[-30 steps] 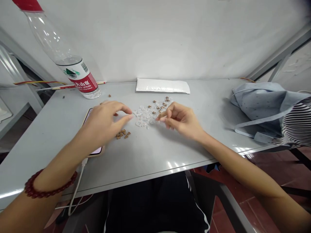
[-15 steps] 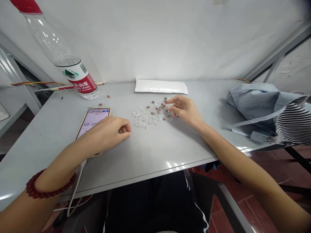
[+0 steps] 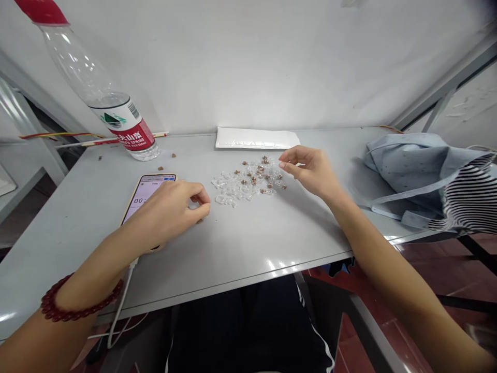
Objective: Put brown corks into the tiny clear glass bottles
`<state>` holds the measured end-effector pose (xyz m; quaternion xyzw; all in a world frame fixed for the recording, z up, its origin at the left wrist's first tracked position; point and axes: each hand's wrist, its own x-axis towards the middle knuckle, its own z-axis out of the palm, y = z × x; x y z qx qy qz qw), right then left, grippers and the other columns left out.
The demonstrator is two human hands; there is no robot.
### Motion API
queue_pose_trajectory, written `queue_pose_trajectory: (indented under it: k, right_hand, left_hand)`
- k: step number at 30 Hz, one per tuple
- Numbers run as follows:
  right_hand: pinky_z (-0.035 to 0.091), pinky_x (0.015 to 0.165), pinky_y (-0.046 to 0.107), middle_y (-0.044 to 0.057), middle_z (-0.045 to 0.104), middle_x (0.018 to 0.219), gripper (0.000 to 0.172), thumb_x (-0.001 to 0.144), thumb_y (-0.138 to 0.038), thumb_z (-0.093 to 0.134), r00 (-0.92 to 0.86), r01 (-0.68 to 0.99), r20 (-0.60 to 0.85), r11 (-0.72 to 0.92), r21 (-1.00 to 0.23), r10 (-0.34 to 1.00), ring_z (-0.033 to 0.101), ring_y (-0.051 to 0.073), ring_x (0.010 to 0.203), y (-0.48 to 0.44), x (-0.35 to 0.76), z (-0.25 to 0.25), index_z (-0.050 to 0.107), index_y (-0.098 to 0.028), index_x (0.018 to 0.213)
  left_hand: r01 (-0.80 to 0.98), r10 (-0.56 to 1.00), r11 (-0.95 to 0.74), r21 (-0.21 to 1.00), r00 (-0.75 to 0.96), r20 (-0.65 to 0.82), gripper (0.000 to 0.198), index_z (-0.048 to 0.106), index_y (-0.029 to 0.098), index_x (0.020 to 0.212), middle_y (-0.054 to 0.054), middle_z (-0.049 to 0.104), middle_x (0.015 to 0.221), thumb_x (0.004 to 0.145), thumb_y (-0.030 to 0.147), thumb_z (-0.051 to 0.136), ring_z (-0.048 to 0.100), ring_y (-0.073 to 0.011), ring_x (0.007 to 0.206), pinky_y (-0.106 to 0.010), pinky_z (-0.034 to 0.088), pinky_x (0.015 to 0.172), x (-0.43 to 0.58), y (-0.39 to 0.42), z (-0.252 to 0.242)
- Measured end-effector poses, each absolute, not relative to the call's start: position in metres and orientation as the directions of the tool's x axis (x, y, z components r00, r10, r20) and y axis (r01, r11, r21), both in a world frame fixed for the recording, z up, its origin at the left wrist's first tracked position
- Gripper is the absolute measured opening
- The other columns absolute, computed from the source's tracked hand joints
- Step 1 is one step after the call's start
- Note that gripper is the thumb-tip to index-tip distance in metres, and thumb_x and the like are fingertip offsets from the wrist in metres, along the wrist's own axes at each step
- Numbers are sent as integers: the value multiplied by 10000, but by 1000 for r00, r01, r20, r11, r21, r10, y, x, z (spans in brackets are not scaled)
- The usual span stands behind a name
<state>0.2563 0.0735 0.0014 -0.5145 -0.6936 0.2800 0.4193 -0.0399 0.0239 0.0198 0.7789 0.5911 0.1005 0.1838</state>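
On the grey table lies a spread of tiny clear glass bottles point(image 3: 232, 189), several at the right side with brown cork stoppers point(image 3: 254, 180). My right hand point(image 3: 308, 168) hovers at the right edge of this spread, its curved thumb and forefinger slightly apart; I see nothing between them. My left hand point(image 3: 176, 207) rests over the phone point(image 3: 149, 184), left of the bottles. Its thumb and fingertips are pressed together, and whatever they pinch is too small to make out. Below those fingertips, a small brown piece point(image 3: 199, 221) shows on the table.
A large plastic water bottle point(image 3: 132, 127) with a red cap stands at the back left. Two small brown bits point(image 3: 160, 168) lie near the phone. A white packet point(image 3: 256, 139) sits against the wall. Blue cloth point(image 3: 411, 166) covers the right end. A white cable point(image 3: 126, 290) hangs over the edge.
My right hand has drawn back to the right, off the corked bottles, and its fingers have parted slightly. My left fingers have shifted a little, uncovering a brown piece beneath them.
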Motion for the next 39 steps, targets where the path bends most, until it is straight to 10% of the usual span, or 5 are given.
queue_pose_trajectory:
  k: [7, 39]
  right_hand:
    - [463, 926, 395, 72, 710, 1048, 111, 905, -232, 633, -661, 446, 327, 705, -552, 675, 611, 212, 1011, 63, 237, -16, 722, -209, 965]
    - [473, 874, 401, 127, 651, 1127, 247, 1008, -207, 459, -758, 475, 348, 833, -285, 552, 529, 242, 973, 56, 226, -26, 682, -175, 1110]
  left_hand:
    - [864, 957, -275, 423, 288, 34, 157, 687, 280, 683, 10, 729, 753, 767, 332, 565, 631, -217, 712, -311, 456, 632, -34, 20, 21]
    - [829, 942, -315, 462, 334, 42, 219, 703, 271, 703, -22, 739, 813, 770, 397, 537, 609, -219, 715, -326, 469, 650, -26, 17, 19]
